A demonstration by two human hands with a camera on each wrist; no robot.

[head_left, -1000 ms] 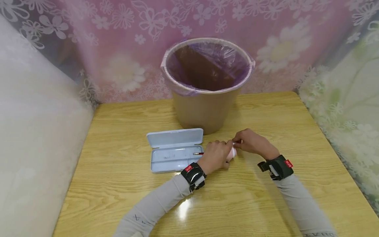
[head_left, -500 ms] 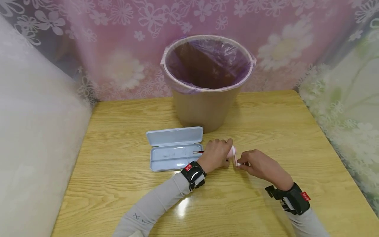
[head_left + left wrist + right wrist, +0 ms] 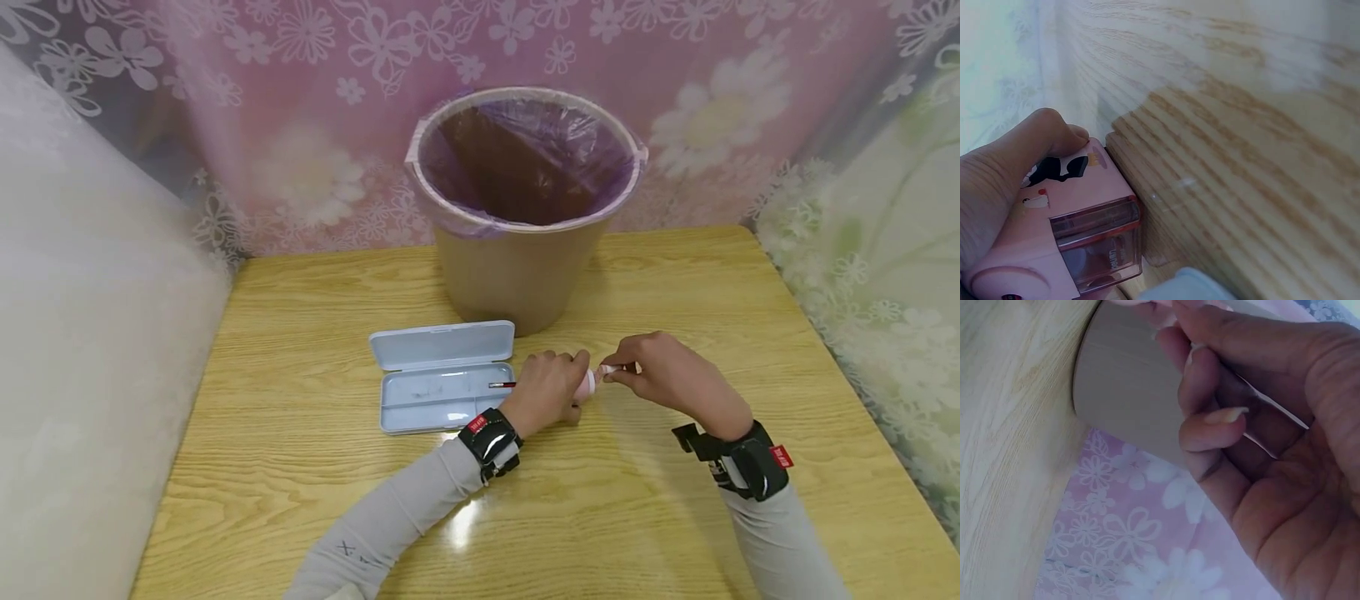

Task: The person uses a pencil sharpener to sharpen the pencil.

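My left hand (image 3: 545,392) grips a pink pencil sharpener (image 3: 1100,181) on the table, mostly covered by the hand in the head view. In the left wrist view its printed side and clear shavings drawer (image 3: 1100,256) show, with the thumb on top. A dark red pencil (image 3: 501,386) sticks out leftward from the hand, in line with the sharpener. On the opposite side, my right hand (image 3: 671,375) pinches the small white knob (image 3: 610,369) of the sharpener's crank between thumb and fingers. The right wrist view shows the other fingers (image 3: 1213,434) curled, with the knob largely hidden.
A light blue pencil case (image 3: 420,408) lies with its lid (image 3: 442,348) raised, left of the sharpener; the pencil's end is over it. Behind stands a beige bin (image 3: 517,283) lined with a purple bag. Flowered curtains (image 3: 315,100) surround the wooden table (image 3: 300,500).
Holding the crank knob, my right hand has swung down toward the near side and then back up, turning the crank. My left hand keeps its grip in the same place.
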